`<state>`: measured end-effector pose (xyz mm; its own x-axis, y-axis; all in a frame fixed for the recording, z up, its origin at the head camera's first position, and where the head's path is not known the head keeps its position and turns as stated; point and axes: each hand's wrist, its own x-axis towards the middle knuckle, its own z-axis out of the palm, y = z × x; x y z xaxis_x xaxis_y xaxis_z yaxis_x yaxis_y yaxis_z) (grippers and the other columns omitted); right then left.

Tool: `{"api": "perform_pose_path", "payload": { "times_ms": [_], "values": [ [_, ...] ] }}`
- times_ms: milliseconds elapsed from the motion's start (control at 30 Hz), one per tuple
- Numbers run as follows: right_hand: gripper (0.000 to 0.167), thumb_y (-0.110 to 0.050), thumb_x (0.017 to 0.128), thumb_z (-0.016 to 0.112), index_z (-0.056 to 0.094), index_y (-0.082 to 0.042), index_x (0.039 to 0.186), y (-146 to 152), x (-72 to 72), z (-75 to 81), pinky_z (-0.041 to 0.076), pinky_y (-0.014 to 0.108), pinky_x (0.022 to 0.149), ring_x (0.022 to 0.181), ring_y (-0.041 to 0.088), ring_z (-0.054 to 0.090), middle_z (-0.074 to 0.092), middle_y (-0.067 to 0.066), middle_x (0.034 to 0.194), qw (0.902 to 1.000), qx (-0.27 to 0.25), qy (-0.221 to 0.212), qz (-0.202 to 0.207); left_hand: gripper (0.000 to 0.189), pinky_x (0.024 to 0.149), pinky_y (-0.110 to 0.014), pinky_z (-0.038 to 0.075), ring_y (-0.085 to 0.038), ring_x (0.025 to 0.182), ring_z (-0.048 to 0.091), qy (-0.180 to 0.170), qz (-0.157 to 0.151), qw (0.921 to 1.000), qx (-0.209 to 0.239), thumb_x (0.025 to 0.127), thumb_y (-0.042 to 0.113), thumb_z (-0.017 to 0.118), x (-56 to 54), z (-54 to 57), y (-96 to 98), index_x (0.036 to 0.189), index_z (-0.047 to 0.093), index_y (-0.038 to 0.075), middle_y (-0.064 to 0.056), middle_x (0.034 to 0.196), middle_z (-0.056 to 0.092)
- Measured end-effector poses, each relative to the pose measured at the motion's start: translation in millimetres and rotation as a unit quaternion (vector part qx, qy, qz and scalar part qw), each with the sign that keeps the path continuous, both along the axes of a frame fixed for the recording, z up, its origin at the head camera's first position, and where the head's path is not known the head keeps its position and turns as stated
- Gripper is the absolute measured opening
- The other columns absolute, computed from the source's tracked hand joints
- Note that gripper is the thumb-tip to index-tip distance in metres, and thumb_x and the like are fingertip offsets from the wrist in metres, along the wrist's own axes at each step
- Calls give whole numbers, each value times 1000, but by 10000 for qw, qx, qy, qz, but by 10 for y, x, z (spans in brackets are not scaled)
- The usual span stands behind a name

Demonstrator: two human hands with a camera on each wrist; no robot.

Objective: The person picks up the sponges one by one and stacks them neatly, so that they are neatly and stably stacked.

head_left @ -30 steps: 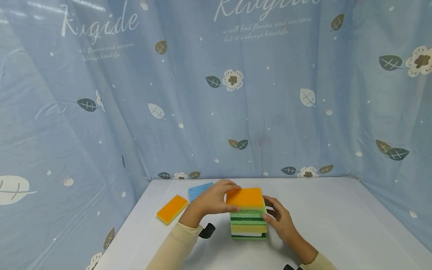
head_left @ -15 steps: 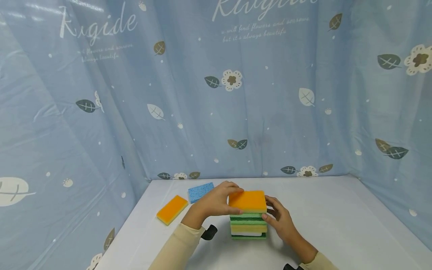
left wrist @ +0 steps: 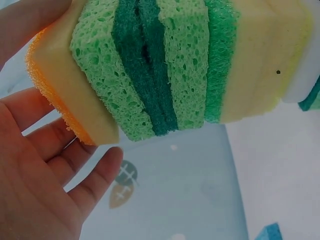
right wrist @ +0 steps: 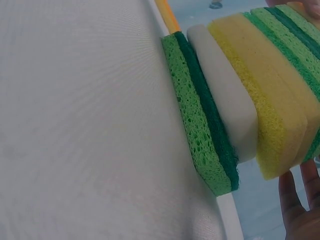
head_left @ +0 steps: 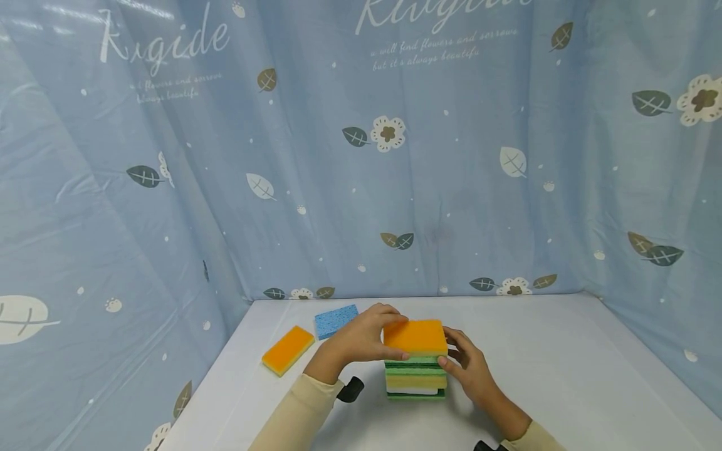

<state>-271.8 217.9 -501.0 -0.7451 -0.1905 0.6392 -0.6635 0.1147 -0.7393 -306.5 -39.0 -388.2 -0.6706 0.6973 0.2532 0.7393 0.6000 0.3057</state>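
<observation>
A stack of sponges stands upright on the white table. On its top lies a sponge with an orange scouring face (head_left: pixel 415 338) and a pale yellow body. My left hand (head_left: pixel 361 338) grips this sponge from the left, thumb along the near edge and fingers at the far edge. Below it, the left wrist view shows light green sponges (left wrist: pixel 186 65) with dark green faces. Further down are yellow sponges (right wrist: pixel 280 110), a white sponge (right wrist: pixel 225 90) and a green sponge (right wrist: pixel 192 120) at the base. My right hand (head_left: pixel 470 369) rests against the stack's right side, thumb at the near corner.
To the left, another orange-faced sponge (head_left: pixel 287 351) lies on the table (head_left: pixel 564 369). A blue sponge (head_left: pixel 335 321) sits behind it, close to my left forearm. A pale blue patterned curtain (head_left: pixel 451 188) hangs behind the table and along its sides.
The orange-faced sponge has shifted slightly right and down in my left hand, and now lines up more closely with the stack. My right hand has stayed at the stack's side.
</observation>
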Motion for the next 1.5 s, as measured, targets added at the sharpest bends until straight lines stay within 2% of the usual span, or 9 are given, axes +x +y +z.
{"api": "perform_pose_path", "payload": {
  "times_ms": [367, 700, 1267, 1500],
  "values": [
    [57, 3, 91, 62, 42, -3, 145, 13, 1, 3, 45, 24, 94, 116, 14, 51, 49, 13, 132, 9999, 90, -96, 8, 71, 98, -36, 44, -12, 118, 49, -117, 45, 9999, -53, 78, 64, 71, 15, -5, -7, 134, 60, 21, 7, 131, 53],
    [60, 6, 89, 62, 40, 0, 145, 10, -6, -20, 45, 23, 93, 116, 14, 51, 49, 16, 133, 9998, 92, -133, -96, 76, 99, -38, 44, -12, 119, 50, -497, 57, 9988, 0, 75, 60, 76, 22, -42, -14, 138, 56, 23, 10, 136, 49],
    [60, 6, 89, 63, 41, 0, 144, 3, -4, -13, 45, 23, 93, 115, 14, 51, 50, 14, 131, 9998, 12, -133, -111, 76, 99, -36, 44, -11, 119, 50, -589, -67, 9982, 69, 75, 55, 79, -9, -81, -9, 140, 54, 23, 11, 138, 48],
    [60, 5, 89, 63, 41, 0, 145, 27, -40, -38, 46, 25, 93, 116, 14, 51, 50, 13, 132, 9997, 52, -169, -192, 92, 102, -40, 41, -12, 125, 47, -469, -43, 9988, 99, 75, 62, 75, -21, -112, -48, 150, 39, 23, 8, 143, 46]
  ]
}}
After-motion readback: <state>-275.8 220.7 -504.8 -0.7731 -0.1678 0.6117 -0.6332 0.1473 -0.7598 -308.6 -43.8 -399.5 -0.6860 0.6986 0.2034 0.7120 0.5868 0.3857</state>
